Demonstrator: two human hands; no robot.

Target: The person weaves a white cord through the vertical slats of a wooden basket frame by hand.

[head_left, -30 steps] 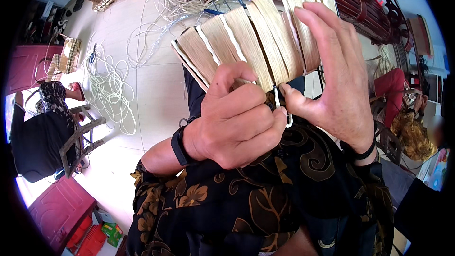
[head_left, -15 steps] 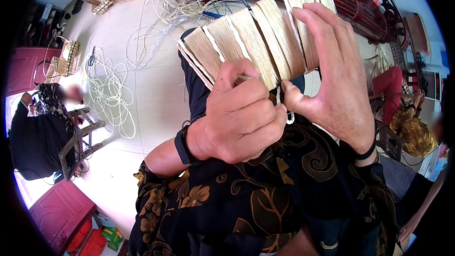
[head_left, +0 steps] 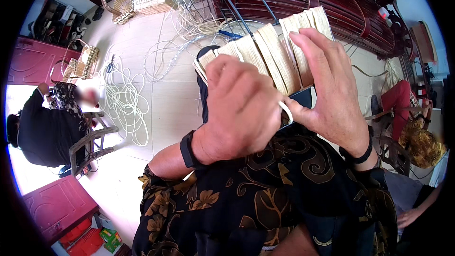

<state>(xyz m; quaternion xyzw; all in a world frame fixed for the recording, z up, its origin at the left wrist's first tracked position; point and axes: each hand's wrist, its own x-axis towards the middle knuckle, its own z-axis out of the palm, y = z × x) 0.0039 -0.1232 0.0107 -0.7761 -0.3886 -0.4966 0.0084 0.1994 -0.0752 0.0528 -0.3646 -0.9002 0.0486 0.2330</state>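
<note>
A panel of wide pale woven strips [head_left: 271,54] lies tilted across my lap, with dark rods reaching out past its far edge. My right hand [head_left: 329,90] grips its right part, fingers along the top and thumb at the near edge. My left hand [head_left: 241,106] is closed in front of the panel's left part, its back toward me and its fingertips hidden. A short bend of white cord [head_left: 286,112] comes out beside my left fingers and touches the area by my right thumb. The rest of the cord is hidden by my hands.
Loose coils of pale cord [head_left: 124,97] lie on the tiled floor at left. Woven baskets [head_left: 154,1] stand at the back left. A dark red slatted bench [head_left: 303,0] is at the back. A person in black [head_left: 50,128] sits at left; another person [head_left: 417,135] works at right.
My left hand has turned over, its back now covering more of the panel, and the cord now loops up between my hands. My view has shifted slightly. My right hand keeps its grip.
</note>
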